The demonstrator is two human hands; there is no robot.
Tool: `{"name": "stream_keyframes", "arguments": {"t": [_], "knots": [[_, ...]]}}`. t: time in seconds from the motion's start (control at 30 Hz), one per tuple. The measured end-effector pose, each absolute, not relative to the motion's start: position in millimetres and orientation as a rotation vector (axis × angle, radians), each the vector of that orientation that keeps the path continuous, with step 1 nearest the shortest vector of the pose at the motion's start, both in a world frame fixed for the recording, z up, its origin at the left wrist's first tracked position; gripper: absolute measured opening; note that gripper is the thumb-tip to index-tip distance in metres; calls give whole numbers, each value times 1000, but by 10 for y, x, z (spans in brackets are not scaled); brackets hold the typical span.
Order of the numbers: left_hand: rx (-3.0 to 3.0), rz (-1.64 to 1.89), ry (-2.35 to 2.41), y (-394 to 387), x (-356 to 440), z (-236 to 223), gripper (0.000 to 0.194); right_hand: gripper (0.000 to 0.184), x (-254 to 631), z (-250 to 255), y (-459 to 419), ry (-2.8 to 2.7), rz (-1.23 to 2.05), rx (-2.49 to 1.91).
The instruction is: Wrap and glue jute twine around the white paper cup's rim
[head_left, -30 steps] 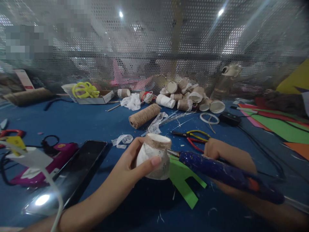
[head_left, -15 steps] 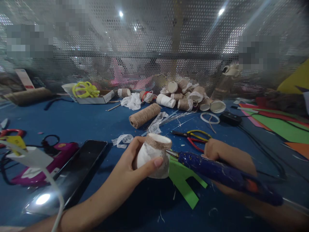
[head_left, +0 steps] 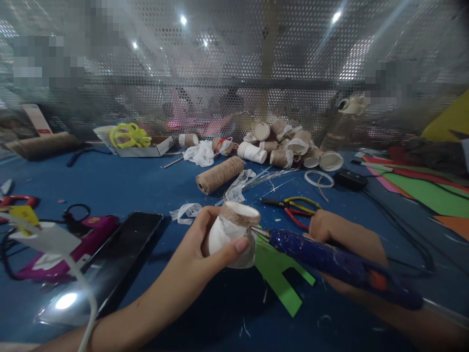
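My left hand point(head_left: 208, 244) is closed around a small white paper cup point(head_left: 232, 239), its thumb across the front. Brown twine point(head_left: 238, 215) is wound round the cup just below its open rim, and white material covers the side. A blue glue gun point(head_left: 330, 261) is in my right hand point(head_left: 344, 239), whose fingers are partly hidden behind it. The metal nozzle meets the cup at the lower edge of the twine, on its right side. Below the nozzle lies a cut piece of green paper point(head_left: 280, 281). Beyond the cup rests a twine roll point(head_left: 220, 175).
Pliers point(head_left: 293, 205) with red and yellow handles lie behind my right hand. A phone point(head_left: 124, 254) and a purple power strip point(head_left: 88, 239) are on the left. Several twine-wrapped cups point(head_left: 282, 159) are piled at the back. Coloured paper sheets point(head_left: 421, 186) lie right.
The glue gun has shifted very slightly left along with its nozzle, which stays at the twine's edge. My left hand and the cup have barely moved.
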State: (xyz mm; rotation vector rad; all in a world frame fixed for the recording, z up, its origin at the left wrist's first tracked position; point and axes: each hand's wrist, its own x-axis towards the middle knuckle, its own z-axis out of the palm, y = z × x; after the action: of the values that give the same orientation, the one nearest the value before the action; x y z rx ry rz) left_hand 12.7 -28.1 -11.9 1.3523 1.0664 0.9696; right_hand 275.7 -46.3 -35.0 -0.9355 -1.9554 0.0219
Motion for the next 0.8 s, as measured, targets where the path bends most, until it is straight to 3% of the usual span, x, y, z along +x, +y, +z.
{"name": "stream_keyframes", "arguments": {"t": [0.53, 0.8], "knots": [[1384, 993, 1087, -270, 142, -119, 34, 30, 2735, -326, -490, -1986, 15, -986], [1344, 961, 1092, -280, 123, -121, 44, 27, 2797, -396, -472, -1981, 45, -976]]}}
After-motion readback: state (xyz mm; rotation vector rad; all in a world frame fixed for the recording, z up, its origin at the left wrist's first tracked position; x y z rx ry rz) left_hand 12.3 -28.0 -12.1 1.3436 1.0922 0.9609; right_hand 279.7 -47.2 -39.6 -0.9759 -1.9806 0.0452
